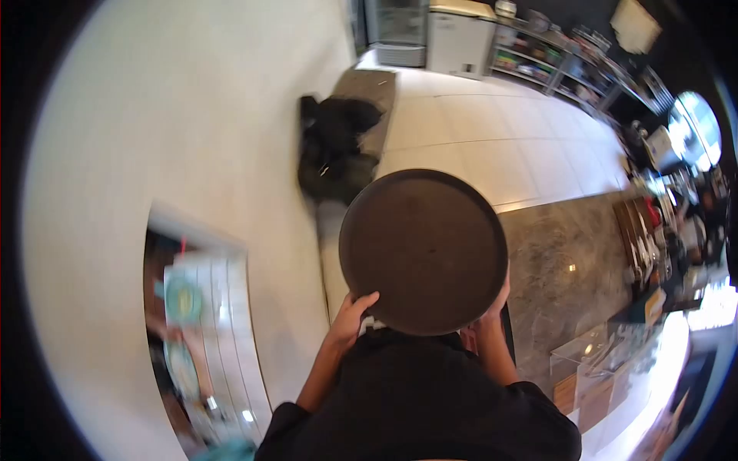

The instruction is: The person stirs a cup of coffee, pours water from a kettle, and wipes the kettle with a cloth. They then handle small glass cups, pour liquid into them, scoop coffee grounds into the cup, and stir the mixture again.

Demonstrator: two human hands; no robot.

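A round dark brown serving tray (427, 246) is held out in front of my chest, its flat inner face towards me. My left hand (354, 319) grips the lower left rim, with the thumb lying over the edge and the other fingers hidden behind. On the lower right side, my right hand (492, 309) is wrapped round the rim from outside and beneath; most of its fingers are out of sight. Nothing rests on the tray.
Left, a wall opening shows a white tiled ledge (234, 307), plates and another person's arm (196, 357). Dark bags (338, 146) lie on a bench. A stone-look counter (565, 261) runs along my right, bearing a wooden cutlery holder (634, 238). A white freezer (460, 42) stands at the back.
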